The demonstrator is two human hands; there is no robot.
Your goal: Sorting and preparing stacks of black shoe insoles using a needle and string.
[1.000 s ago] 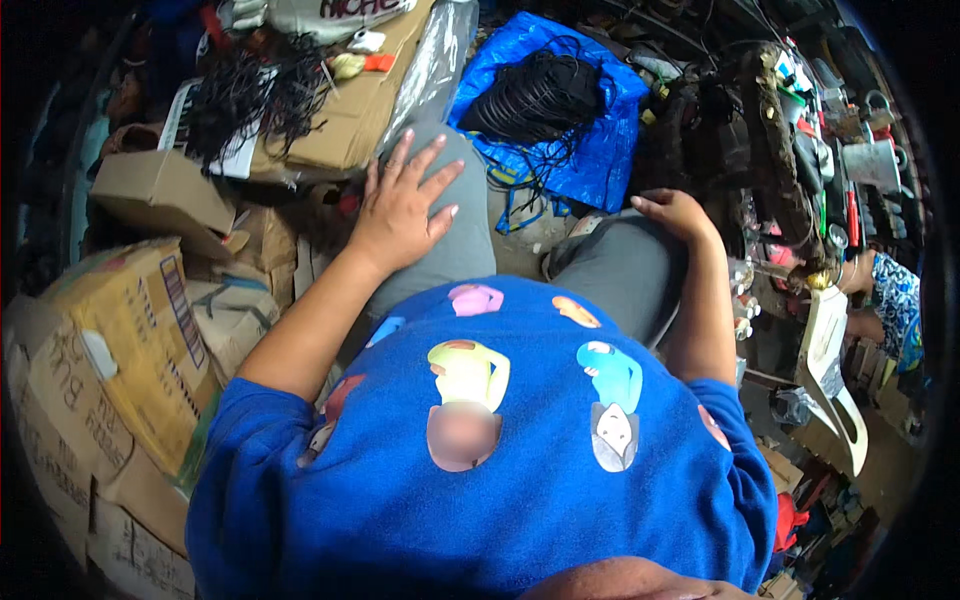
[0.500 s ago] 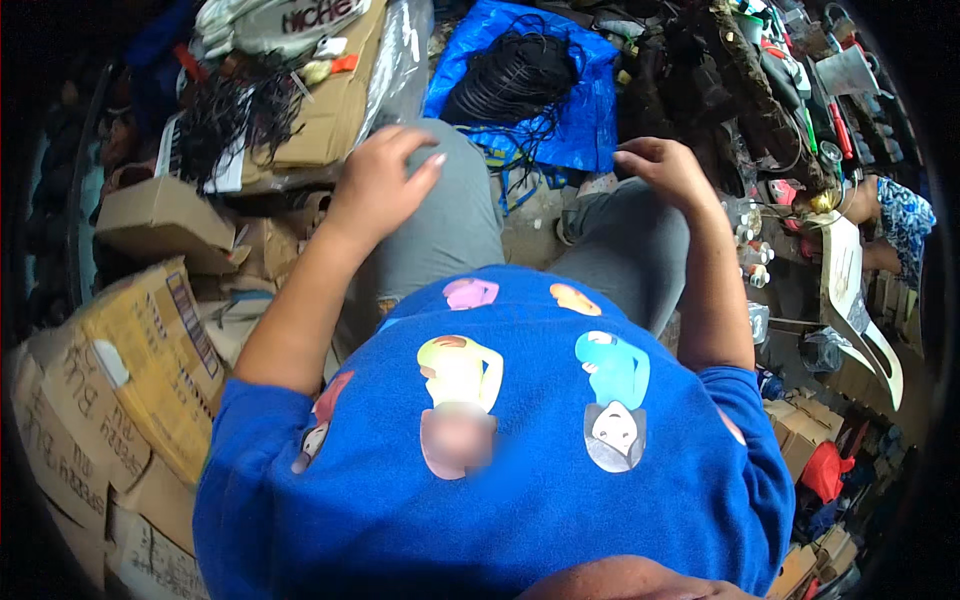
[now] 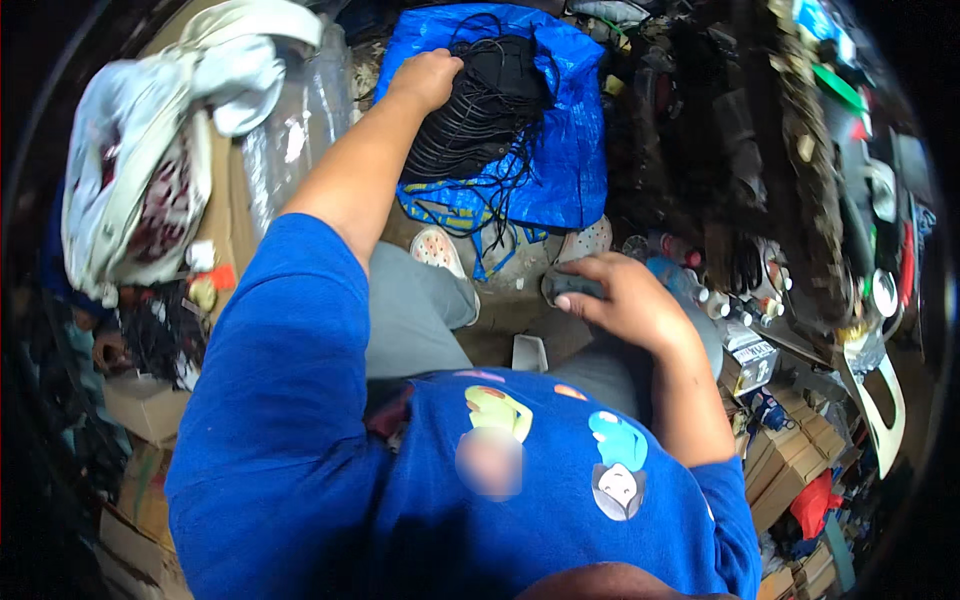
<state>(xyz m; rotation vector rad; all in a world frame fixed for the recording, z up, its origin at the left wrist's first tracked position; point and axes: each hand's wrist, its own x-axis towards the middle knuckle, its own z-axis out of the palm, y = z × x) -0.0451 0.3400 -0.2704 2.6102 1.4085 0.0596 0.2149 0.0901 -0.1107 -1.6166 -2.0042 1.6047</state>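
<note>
A pile of black pieces with thin cords lies on a blue woven plastic sack on the floor ahead of me. My left arm reaches far forward. At the pile's upper left edge, my left hand is closed, its fingertips pinching one of the black pieces; part of the grip is hidden. Loose cords trail from the pile toward my feet. My right hand rests over my right knee, palm down, thumb and fingers apart, holding nothing.
At the left, a white cloth bag and clear plastic sheeting lie on cardboard. Small bottles stand beyond my right knee, near a cluttered bench with a white handled piece. Cardboard boxes sit low at the right. My light clogs are near the sack.
My left hand has moved from above my left knee forward to the black pile and closed there. My right hand has settled lower over the right knee. The view has shifted as I leaned.
</note>
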